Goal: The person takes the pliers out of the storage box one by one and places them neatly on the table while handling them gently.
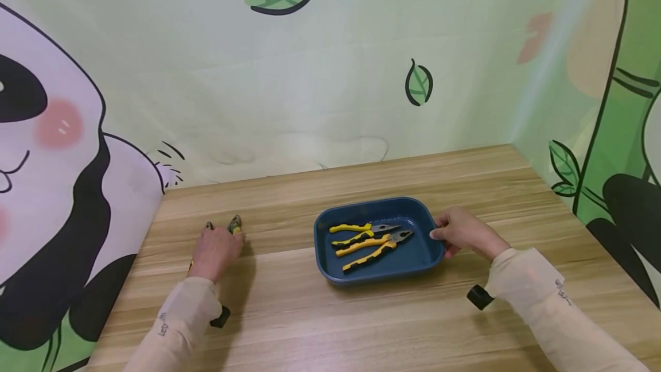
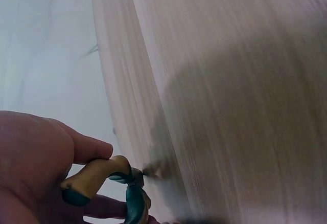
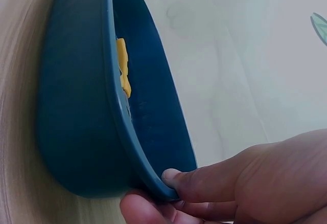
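On the left part of the table, my left hand point(image 1: 217, 248) grips a pair of pliers point(image 2: 97, 177) with yellow and dark handles. The left wrist view shows the thumb along one handle and fingers behind the other, while the palm hides part of the tool. My right hand point(image 1: 465, 233) pinches the right end of a blue tray point(image 1: 324, 257), thumb on the inside of the rim and fingers outside. Inside the tray lie two pliers with yellow and black handles, the upper pair point(image 1: 356, 237) and the lower pair point(image 1: 369, 252), their metal noses pointing right.
The tray sits on a wood-grain table point(image 1: 289, 326), right of its middle. A printed cloth backdrop point(image 1: 330, 73) with leaves and pandas rises behind the table's back edge and along the sides. Small black devices point(image 1: 480, 297) are worn at both wrists.
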A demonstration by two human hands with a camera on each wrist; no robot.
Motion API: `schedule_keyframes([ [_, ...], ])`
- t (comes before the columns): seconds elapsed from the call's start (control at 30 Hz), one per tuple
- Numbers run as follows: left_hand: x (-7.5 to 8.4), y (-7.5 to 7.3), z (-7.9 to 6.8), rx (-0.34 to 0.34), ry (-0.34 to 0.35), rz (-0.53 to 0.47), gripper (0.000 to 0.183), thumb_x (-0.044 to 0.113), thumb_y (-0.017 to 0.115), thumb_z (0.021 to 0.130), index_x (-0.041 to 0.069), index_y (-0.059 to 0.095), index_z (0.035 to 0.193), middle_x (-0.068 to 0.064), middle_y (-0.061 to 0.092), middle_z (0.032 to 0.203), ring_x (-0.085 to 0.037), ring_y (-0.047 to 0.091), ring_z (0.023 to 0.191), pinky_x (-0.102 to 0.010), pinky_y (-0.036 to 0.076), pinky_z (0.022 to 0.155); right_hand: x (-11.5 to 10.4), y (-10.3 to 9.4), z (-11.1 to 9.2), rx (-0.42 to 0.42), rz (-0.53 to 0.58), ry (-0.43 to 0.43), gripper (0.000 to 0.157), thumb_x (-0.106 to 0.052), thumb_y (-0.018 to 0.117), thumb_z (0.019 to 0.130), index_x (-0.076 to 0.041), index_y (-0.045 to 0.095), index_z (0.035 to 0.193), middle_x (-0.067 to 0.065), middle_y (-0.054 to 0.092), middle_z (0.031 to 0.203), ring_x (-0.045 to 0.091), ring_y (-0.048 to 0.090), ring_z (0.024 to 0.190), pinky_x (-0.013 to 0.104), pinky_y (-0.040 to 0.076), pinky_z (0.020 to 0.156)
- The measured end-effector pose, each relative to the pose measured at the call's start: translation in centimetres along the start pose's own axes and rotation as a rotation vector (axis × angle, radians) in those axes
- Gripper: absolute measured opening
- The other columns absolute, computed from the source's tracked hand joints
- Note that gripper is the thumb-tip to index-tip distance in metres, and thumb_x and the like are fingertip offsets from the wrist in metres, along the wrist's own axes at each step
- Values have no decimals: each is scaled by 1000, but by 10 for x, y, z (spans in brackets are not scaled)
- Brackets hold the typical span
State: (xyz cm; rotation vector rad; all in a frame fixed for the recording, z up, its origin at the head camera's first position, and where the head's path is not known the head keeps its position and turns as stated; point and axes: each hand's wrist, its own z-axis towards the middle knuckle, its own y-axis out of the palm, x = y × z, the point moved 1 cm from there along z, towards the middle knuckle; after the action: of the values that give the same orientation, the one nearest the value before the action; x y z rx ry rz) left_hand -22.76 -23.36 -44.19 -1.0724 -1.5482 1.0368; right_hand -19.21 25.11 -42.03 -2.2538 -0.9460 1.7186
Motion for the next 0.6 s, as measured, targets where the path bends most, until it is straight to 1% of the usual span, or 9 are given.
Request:
schedule_keyframes([
  [0.1, 1, -2, -1, -11, -7, -8, 53, 32, 46, 106, -15, 55, 84, -45, 49, 107, -44, 54, 85, -57, 51, 76, -1, 0, -1, -3, 1, -5, 12, 6, 59, 99, 16, 65, 102, 9, 69, 74, 14, 65, 55, 30, 58, 56],
  [0.23, 0, -3, 0, -29, -11, -19, 53, 33, 46, 106, -10, 56, 77, -45, 50, 107, -43, 54, 84, -54, 51, 75, -2, 0, -1, -8, -1, -1, 12, 5, 59, 99, 16, 65, 103, 10, 69, 74, 14, 64, 55, 30, 58, 56],
  [0.37, 0, -4, 0, -38, -10, -25, 53, 34, 45, 106, -4, 57, 71, -44, 50, 106, -42, 55, 82, -51, 51, 71, -2, 0, -1, -7, -5, 3, 12, 5, 59, 100, 15, 65, 102, 10, 68, 74, 14, 64, 54, 29, 57, 56],
  [0.6, 0, -5, 0, -53, -33, -36, 50, 33, 44, 106, -1, 56, 71, -30, 52, 89, -35, 55, 73, -40, 46, 60, -2, 0, -1, -6, -4, 4, 11, 5, 59, 100, 14, 65, 100, 9, 67, 73, 14, 63, 54, 29, 57, 56],
])
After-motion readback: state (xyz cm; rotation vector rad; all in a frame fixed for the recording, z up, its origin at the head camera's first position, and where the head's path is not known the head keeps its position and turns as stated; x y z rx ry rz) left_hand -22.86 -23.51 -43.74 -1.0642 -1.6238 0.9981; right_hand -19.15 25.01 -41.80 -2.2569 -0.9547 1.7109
